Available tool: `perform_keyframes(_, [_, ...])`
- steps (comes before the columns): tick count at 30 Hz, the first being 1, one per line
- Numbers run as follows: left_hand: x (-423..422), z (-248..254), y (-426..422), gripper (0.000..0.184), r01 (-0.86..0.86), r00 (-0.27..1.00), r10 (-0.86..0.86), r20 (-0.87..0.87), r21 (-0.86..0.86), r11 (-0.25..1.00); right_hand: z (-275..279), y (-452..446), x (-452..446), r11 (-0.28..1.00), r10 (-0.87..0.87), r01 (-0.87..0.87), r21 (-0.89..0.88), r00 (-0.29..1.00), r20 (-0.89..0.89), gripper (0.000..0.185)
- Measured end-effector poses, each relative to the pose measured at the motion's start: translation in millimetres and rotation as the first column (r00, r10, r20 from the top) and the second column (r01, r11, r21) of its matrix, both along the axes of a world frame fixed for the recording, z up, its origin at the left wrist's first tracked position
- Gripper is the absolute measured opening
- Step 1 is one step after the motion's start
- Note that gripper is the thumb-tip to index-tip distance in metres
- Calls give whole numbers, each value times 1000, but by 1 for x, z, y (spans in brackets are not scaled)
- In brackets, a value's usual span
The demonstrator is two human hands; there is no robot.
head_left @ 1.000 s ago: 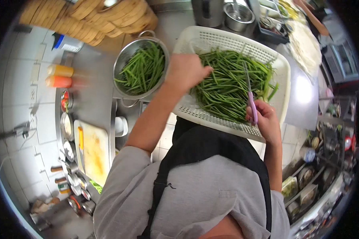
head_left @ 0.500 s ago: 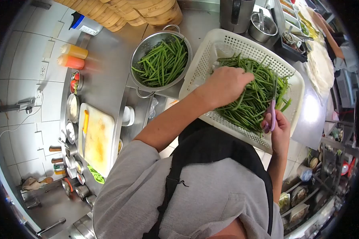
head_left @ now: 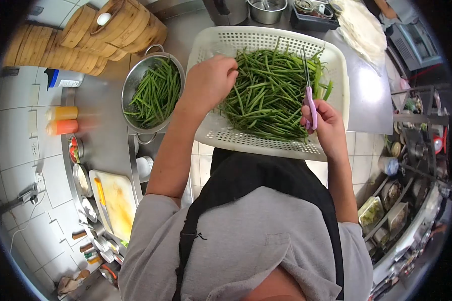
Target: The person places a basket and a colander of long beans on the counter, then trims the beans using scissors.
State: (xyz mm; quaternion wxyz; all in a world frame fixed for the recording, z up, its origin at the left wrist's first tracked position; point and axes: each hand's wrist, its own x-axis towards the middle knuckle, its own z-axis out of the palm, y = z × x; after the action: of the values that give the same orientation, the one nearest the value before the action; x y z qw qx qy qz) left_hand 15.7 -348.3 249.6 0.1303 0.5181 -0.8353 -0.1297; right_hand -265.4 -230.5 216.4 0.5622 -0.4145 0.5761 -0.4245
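Observation:
Long green beans (head_left: 266, 95) lie heaped in a white perforated plastic basket (head_left: 271, 34) in front of me. My left hand (head_left: 209, 83) hovers over the basket's left part, at the edge of the heap. Its fingers are curled closed, and whatever they hold, if anything, is hidden. In my right hand (head_left: 327, 125), at the basket's right side, are scissors with purple handles (head_left: 311, 108); their narrow blades point away from me over the beans. Left of the basket stands a metal colander (head_left: 127, 90) with more green beans (head_left: 155, 95) in it.
Stacked bamboo steamers (head_left: 130, 30) stand at the back left, near orange and yellow squeeze bottles (head_left: 63, 127). A stained cutting board (head_left: 116, 200) with a yellow-handled knife (head_left: 100, 191) lies at left. Behind the basket are a metal pot (head_left: 267, 14) and a black tray (head_left: 314, 21). Another person's arm (head_left: 385, 8) shows at far right.
My view has turned, so the basket and colander sit further left. My left hand has drawn back from the middle of the beans toward the basket's left side. My right hand keeps the scissors.

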Motion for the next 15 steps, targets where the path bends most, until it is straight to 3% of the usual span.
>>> perform_keyframes(2, [-3, -3, 2, 19, 16, 1000, -16, -7, 22, 1000, 2, 0, 1, 1000, -10, 10, -12, 1000, -3, 13])
perform_keyframes(4, [-19, -4, 5, 19, -33, 969, -4, -249, -147, 989, 3, 0, 2, 999, -35, 35, -9, 999, 8, 12])
perform_keyframes(5, [-28, -6, 2, 19, -27, 968, -10, -249, -144, 989, 3, 0, 2, 999, -42, 42, -6, 999, 8, 12])
perform_keyframes(7, [-46, -13, -8, 17, 170, 955, -227, -192, -271, 947, 3, -1, 1, 997, -76, 77, -14, 997, 31, 12])
perform_keyframes(8, [-53, -21, -12, 17, 165, 954, -223, -198, -272, 948, 3, 0, 1, 997, -73, 73, -14, 997, 24, 12])
perform_keyframes(10, [-64, -39, -19, 15, 287, 957, -265, 120, -230, 930, 3, -1, 2, 997, -82, 82, -2, 996, 36, 13])
perform_keyframes(11, [-66, -45, -21, 12, 277, 936, -237, 261, -129, 952, 3, -1, 2, 996, -83, 84, -7, 996, 35, 13])
perform_keyframes(15, [-60, -39, -24, 14, 279, 946, -251, 204, -126, 952, 4, 2, 0, 998, -56, 57, -21, 998, 36, 12])
